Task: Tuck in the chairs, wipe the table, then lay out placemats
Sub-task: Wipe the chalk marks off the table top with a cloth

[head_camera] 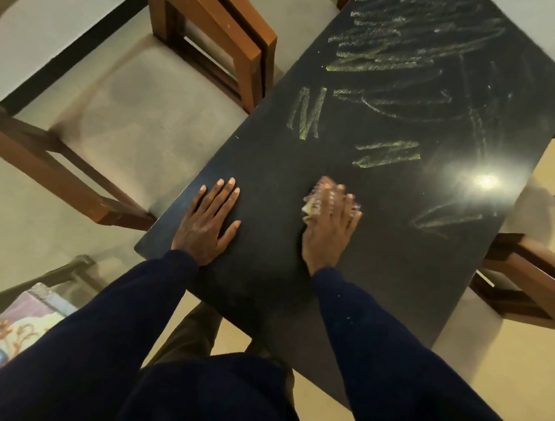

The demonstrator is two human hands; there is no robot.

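A dark glossy table (381, 257) runs away from me, streaked with pale yellowish wipe marks over its far half. My left hand (208, 222) lies flat on the near left part of the top, fingers spread, holding nothing. My right hand (331, 227) presses a small pale cloth (314, 201) against the table near its middle; hand and cloth are motion-blurred. A wooden chair (117, 127) with a beige seat stands at the table's left side, its seat mostly out from under the top. Another wooden chair (534, 281) sits at the right edge, partly under the table.
A second wooden chair frame (216, 31) stands at the far left beside the table. A patterned purple and white item (15, 330) lies at the lower left on a low surface. A lamp's glare (485, 180) reflects on the tabletop. Beige floor surrounds the table.
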